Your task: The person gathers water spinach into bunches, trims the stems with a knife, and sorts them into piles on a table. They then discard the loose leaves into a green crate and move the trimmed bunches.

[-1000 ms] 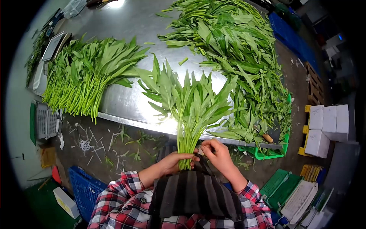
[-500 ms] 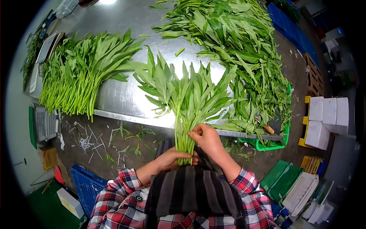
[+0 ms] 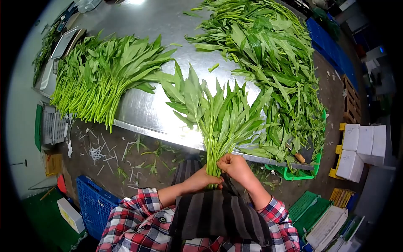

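A bunch of long-leafed water spinach [image 3: 222,113] stands upright in front of me, its leaves fanning out over the table's near edge. My left hand [image 3: 200,180] is wrapped round the lower stems, close to their cut ends. Higher up on the right side, my right hand [image 3: 236,166] closes its thumb and fingers on the stems of the same bunch. Its fingertips are partly hidden. On the left of the metal table [image 3: 140,107] lies a neat row of water spinach [image 3: 98,77], stems toward me. A larger loose heap of water spinach [image 3: 268,54] covers the right side.
A brown-handled tool [image 3: 299,158] lies at the table's right front edge, above a green crate [image 3: 300,175]. Stem scraps and white strips [image 3: 97,154] litter the floor. A blue crate [image 3: 94,206] stands at lower left; white boxes [image 3: 354,147] are stacked at right.
The view has tilted and shifted, so the table and heaps sit farther right. Both hands stay on the bunch; the right hand is now slightly lower against the stems.
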{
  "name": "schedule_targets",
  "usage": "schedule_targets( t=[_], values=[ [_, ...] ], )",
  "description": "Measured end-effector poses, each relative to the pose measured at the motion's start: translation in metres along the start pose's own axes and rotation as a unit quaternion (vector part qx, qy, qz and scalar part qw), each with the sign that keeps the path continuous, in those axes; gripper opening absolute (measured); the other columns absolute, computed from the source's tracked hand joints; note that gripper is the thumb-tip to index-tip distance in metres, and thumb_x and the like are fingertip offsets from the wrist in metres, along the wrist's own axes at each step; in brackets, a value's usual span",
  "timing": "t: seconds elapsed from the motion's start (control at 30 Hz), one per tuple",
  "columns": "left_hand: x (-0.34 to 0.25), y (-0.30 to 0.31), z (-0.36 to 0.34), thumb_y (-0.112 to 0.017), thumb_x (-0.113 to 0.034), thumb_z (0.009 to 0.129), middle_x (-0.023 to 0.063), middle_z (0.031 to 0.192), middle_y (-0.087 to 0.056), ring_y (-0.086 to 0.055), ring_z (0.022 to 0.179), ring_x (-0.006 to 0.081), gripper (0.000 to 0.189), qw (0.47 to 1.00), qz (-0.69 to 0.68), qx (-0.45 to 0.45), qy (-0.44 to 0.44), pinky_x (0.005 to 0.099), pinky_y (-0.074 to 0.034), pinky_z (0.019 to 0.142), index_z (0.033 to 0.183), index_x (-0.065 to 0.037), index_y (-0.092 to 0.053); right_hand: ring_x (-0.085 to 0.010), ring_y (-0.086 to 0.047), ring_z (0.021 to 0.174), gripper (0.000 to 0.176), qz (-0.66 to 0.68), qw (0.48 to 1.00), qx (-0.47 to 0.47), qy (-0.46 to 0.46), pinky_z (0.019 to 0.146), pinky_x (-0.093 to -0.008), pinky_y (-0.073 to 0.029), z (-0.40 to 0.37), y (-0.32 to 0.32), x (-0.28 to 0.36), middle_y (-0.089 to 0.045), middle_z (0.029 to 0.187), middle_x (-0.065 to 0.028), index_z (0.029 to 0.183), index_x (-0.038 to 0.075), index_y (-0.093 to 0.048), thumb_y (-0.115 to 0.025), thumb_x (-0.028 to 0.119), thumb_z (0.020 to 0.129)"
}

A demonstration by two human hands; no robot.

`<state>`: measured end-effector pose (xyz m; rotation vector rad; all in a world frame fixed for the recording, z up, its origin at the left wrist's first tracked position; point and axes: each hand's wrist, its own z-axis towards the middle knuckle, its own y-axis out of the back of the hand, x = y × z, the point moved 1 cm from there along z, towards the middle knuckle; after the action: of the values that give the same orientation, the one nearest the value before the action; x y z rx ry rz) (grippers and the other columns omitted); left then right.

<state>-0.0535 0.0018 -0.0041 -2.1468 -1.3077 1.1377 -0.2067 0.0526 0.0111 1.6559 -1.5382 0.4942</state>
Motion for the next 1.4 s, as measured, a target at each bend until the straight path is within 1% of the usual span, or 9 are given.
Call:
schedule_targets(
  t=[0.33, 0.47, 0.53, 0.63, 0.73, 0.83, 0.97, 1.2, 1.4],
  values=[
    [0.004, 0.006, 0.005, -0.059, 0.007, 0.074, 0.0105, 0.091, -0.058, -0.061, 0.074, 0.0191, 0.052, 0.998, 0.021, 0.004, -0.055, 0.0302, -0.051, 0.066, 0.121, 0.000, -0.037, -0.0041, -0.046, 0.051, 0.004, 0.207, 0.969, 0.128, -0.035, 0.046, -0.0194, -0.035, -0.033, 0.006, 0.021, -0.054, 0.062, 0.0013, 0.080, 0.002, -0.056, -0.058, 0.005, 0.079],
    [-0.004, 0.001, 0.002, -0.058, 0.005, 0.075, 0.0101, 0.090, -0.058, -0.060, 0.072, 0.0176, 0.055, 0.997, 0.043, -0.011, -0.059, 0.0292, -0.051, 0.065, 0.124, 0.001, -0.035, -0.0059, -0.047, 0.056, 0.005, 0.093, 0.985, 0.098, 0.105, 0.049, -0.0208, -0.036, -0.036, 0.007, -0.006, -0.053, 0.067, -0.0003, 0.080, 0.001, -0.056, -0.058, 0.005, 0.077],
    [0.000, 0.005, 0.005, -0.058, 0.004, 0.075, 0.0102, 0.090, -0.057, -0.060, 0.071, 0.0169, 0.053, 0.998, 0.054, 0.002, -0.038, 0.0290, -0.050, 0.064, 0.124, 0.001, -0.035, -0.0074, -0.045, 0.053, 0.015, 0.109, 0.994, -0.015, -0.025, 0.047, -0.0230, -0.036, -0.037, 0.013, -0.011, -0.050, 0.064, -0.0002, 0.074, 0.005, -0.053, -0.049, 0.014, 0.087],
    [0.000, 0.004, 0.003, -0.057, 0.003, 0.077, 0.0105, 0.089, -0.056, -0.060, 0.068, 0.0161, 0.052, 0.995, 0.081, -0.021, -0.058, 0.0289, -0.050, 0.062, 0.123, 0.000, -0.033, -0.0093, -0.036, 0.047, 0.021, 0.593, 0.782, -0.162, 0.101, 0.042, -0.0237, -0.028, -0.023, 0.042, -0.037, -0.047, 0.065, -0.0005, 0.081, 0.009, -0.050, -0.045, 0.025, 0.092],
    [-0.001, -0.003, 0.001, -0.056, 0.003, 0.078, 0.0107, 0.087, -0.056, -0.059, 0.064, 0.0161, 0.053, 0.990, 0.100, -0.074, -0.066, 0.0289, -0.050, 0.058, 0.124, -0.001, -0.029, -0.0064, -0.039, 0.049, 0.011, 0.365, 0.886, -0.253, 0.133, 0.043, -0.0214, -0.033, -0.028, 0.051, -0.005, -0.048, 0.065, 0.0000, 0.089, 0.007, -0.051, -0.048, 0.017, 0.091],
    [0.006, -0.002, 0.008, -0.054, 0.003, 0.078, 0.0124, 0.088, -0.056, -0.060, 0.062, 0.0170, 0.058, 0.982, 0.146, -0.103, -0.059, 0.0292, -0.050, 0.056, 0.127, 0.000, -0.023, -0.0136, -0.048, 0.057, 0.010, 0.031, 0.980, -0.139, 0.138, 0.049, -0.0255, -0.040, -0.013, 0.020, 0.024, -0.053, 0.070, -0.0050, 0.091, 0.005, -0.053, -0.056, 0.012, 0.084],
    [0.001, -0.010, 0.007, -0.052, 0.002, 0.079, 0.0159, 0.094, -0.056, -0.061, 0.063, 0.0182, 0.066, 0.973, 0.178, -0.139, -0.038, 0.0303, -0.051, 0.056, 0.133, -0.002, -0.015, -0.0292, -0.056, 0.064, 0.022, -0.306, 0.918, -0.121, 0.223, 0.054, -0.0379, -0.045, 0.018, -0.012, 0.052, -0.055, 0.075, -0.0126, 0.084, 0.003, -0.050, -0.064, 0.019, 0.076],
    [0.020, 0.012, 0.019, -0.057, 0.000, 0.078, 0.0143, 0.098, -0.053, -0.060, 0.072, 0.0186, 0.055, 0.980, 0.173, -0.092, -0.042, 0.0290, -0.050, 0.064, 0.125, -0.001, -0.029, -0.0343, -0.057, 0.066, 0.016, -0.306, 0.899, -0.085, 0.301, 0.056, -0.0410, -0.047, 0.001, -0.019, 0.054, -0.054, 0.073, -0.0148, 0.078, 0.002, -0.051, -0.063, 0.012, 0.073],
    [0.067, 0.049, 0.041, -0.060, -0.004, 0.077, 0.0115, 0.107, -0.050, -0.052, 0.095, 0.0192, 0.042, 0.890, 0.362, -0.050, -0.271, 0.0272, -0.045, 0.078, 0.114, 0.000, -0.042, -0.0333, -0.058, 0.069, 0.011, -0.164, 0.957, 0.002, 0.241, 0.057, -0.0396, -0.047, -0.010, -0.021, 0.036, -0.055, 0.074, -0.0161, 0.083, 0.001, -0.054, -0.058, 0.009, 0.078]
  ],
)
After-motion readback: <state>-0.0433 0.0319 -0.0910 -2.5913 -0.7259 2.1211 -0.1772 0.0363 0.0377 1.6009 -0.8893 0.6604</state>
